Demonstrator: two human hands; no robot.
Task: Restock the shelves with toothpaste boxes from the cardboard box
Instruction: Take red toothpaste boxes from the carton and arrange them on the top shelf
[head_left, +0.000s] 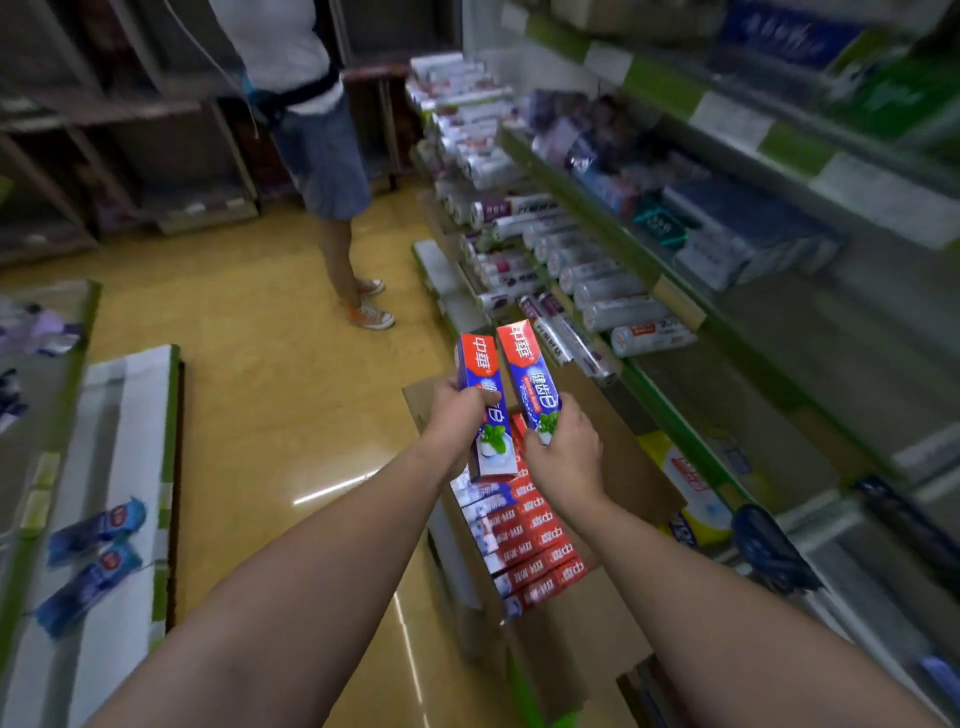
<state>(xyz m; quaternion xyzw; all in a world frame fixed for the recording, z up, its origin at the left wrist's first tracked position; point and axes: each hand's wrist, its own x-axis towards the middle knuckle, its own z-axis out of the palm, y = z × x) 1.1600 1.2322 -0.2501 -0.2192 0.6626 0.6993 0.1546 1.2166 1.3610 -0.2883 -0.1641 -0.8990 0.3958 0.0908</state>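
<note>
Red-capped, blue-bodied with a mint-leaf print, two toothpaste boxes stand nearly upright above the open cardboard box (613, 525), long axes running up and away, red ends uppermost. The left hand (457, 421) grips the left toothpaste box (480, 384), fingers curled round its middle. The right hand (563, 457) holds the right toothpaste box (527, 374) at its lower end, fingers wrapped about it. More red packs (530, 540) lie stacked flat inside the carton, beside the green-edged shelves (670, 415).

You hold red-and-blue toothpaste boxes (530, 382) with green mint leaves above red boxes in the brown cardboard box (613, 525), over yellow floor (270, 374)
</note>
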